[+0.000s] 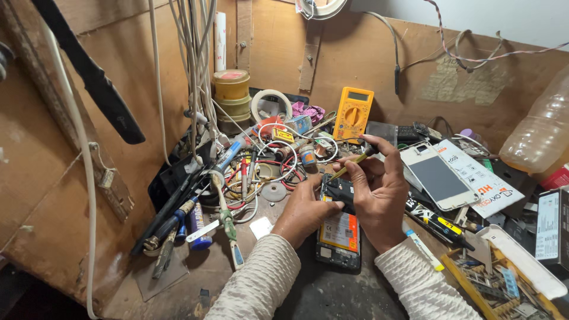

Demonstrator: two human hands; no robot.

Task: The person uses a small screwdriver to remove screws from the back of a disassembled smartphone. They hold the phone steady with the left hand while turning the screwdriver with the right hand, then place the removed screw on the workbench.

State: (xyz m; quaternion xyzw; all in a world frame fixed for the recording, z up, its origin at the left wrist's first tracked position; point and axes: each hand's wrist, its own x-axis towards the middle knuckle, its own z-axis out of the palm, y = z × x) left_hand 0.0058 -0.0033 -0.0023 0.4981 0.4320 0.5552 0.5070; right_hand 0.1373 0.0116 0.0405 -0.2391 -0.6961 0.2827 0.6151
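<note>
**Opened phone on cluttered repair bench**

Head view: opened smartphone (339,228), back cover off, lies on the bench (320,293) at centre. Left hand (305,210) presses flat on its upper left edge. Right hand (379,192) pinches a yellow-handled screwdriver (351,163), tip on the phone's top. Advisable: keep the tool upright, phone braced. Yellow multimeter (352,112) behind; white phone (435,178) to the right.

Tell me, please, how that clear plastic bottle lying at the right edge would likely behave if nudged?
The plastic bottle lies on its side atop clutter, so it would probably roll. It looks empty and thin-walled, so likely light and easily dented.
</note>
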